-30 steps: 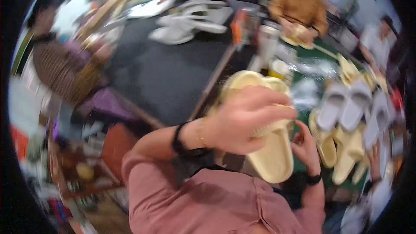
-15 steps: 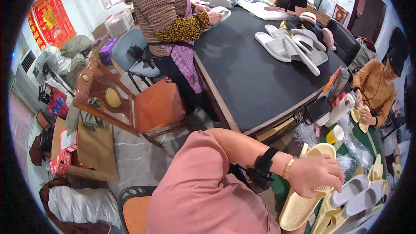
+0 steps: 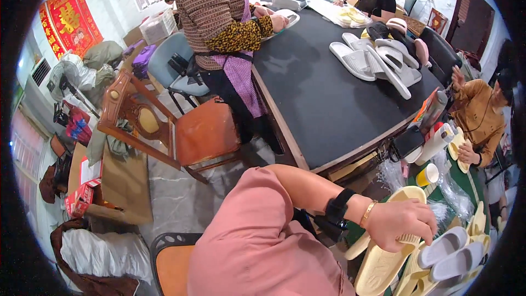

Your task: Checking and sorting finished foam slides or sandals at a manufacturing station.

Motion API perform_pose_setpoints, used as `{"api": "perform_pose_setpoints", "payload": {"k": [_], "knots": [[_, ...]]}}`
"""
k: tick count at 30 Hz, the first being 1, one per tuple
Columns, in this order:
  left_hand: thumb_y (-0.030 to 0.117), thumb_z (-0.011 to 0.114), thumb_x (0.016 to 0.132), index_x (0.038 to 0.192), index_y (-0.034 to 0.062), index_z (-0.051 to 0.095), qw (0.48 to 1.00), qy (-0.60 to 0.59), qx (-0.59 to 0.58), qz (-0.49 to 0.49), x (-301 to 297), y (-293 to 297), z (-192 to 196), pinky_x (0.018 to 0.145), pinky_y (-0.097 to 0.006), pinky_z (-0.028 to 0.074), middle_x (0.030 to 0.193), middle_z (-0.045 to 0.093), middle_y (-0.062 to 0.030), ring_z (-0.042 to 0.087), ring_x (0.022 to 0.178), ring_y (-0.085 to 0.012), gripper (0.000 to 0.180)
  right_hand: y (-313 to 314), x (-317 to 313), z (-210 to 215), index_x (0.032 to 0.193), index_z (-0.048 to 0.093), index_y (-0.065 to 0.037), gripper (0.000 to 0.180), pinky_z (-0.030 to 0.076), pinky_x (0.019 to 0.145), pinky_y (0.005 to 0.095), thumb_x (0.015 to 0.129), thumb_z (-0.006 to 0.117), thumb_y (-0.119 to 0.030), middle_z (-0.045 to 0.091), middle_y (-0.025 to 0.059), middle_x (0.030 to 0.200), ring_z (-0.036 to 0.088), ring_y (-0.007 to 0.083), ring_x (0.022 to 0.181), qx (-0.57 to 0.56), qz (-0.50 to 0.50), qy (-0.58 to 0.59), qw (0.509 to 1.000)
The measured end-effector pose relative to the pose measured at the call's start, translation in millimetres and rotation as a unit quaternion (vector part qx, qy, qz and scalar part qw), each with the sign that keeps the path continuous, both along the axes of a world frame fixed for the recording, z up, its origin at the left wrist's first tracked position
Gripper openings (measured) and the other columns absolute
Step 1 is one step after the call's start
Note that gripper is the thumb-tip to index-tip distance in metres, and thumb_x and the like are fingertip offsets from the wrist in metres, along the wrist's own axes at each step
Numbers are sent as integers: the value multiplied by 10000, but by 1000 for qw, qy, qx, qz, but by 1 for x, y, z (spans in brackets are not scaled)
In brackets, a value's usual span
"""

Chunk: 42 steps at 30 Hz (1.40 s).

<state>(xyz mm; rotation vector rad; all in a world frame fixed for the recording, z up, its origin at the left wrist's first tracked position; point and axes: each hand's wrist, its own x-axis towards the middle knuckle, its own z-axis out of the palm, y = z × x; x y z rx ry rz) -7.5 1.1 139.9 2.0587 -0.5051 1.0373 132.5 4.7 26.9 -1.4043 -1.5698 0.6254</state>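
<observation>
Green tabletop (image 3: 464, 178) bears a cup (image 3: 426, 175), contents unclear, near slippers (image 3: 381, 268).

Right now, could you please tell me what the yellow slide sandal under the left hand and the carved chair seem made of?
Yellow slide sandal: probably matte moulded foam, sole and strap being one colour. Carved chair: likely varnished wood, from its brown sheen; the smooth orange seat may be vinyl.

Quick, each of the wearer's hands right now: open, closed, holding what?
Left hand: closed, holding a pale yellow, moulded slipper over its strap.
Right hand: out of view, cannot be told.
</observation>
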Motion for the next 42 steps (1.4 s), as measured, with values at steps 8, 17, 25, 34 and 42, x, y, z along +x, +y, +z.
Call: {"api": "perform_pose_setpoints", "payload": {"k": [8,17,25,34,42], "knots": [[106,699,620,1097,104,593,999,12,4,-40,7,-10,-2,916,-440,397,1129,554,-105,525,1078,-318,488,-30,12,5,1064,583,57,371,480,630,384,845,664,-232,667,228,836,661,190,771,8,-44,-31,998],[10,647,601,1032,78,639,985,123,116,-19,-4,19,-3,920,-438,439,1136,586,-110,557,1067,-331,437,-196,79,-20,813,611,99,288,443,554,373,789,612,-188,552,187,597,525,122,599,-214,-244,-47,945],[106,701,687,1249,99,566,921,303,226,94,39,37,-95,1053,-449,375,1315,520,-150,450,1268,-363,578,-232,73,-10,737,607,57,348,453,554,365,791,671,-280,577,165,610,569,206,562,-352,-296,-61,886],[201,758,741,1341,58,478,872,430,64,223,2,28,-130,1039,-449,398,1354,454,-219,454,1229,-406,677,-222,72,-24,746,616,17,343,468,582,408,794,671,-319,611,183,665,619,323,622,-351,-379,-101,850],[104,705,771,1292,67,528,906,388,43,165,2,39,-146,1008,-425,433,1337,482,-201,504,1184,-386,551,-213,52,-32,764,630,29,378,468,598,430,807,661,-345,617,209,711,613,376,661,-287,-292,-135,902]]}}
